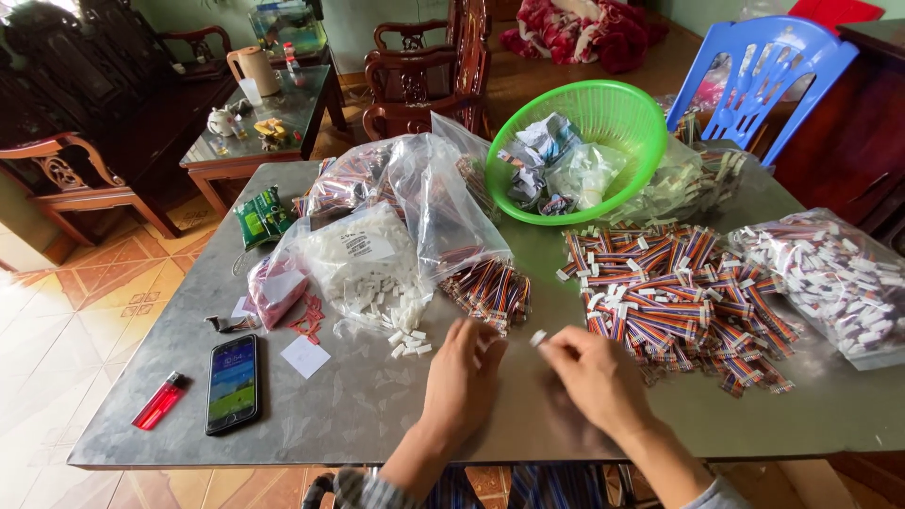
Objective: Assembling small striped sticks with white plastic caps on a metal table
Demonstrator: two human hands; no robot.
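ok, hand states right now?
Left hand: fingers curled, contents cannot be told.
Right hand: pinching a small white connector at its fingertips.

Lying open: bare table (377,405) between phone (232,383) and left hand (464,377). Crowding right and rear: ribbon cable pile (674,292), bags (396,226), green basket (575,151).

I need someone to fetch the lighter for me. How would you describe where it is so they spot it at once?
Look at the grey metal table, at its near left corner. Beside the dark phone lies the lighter, a small translucent red stick, the only red thing there.
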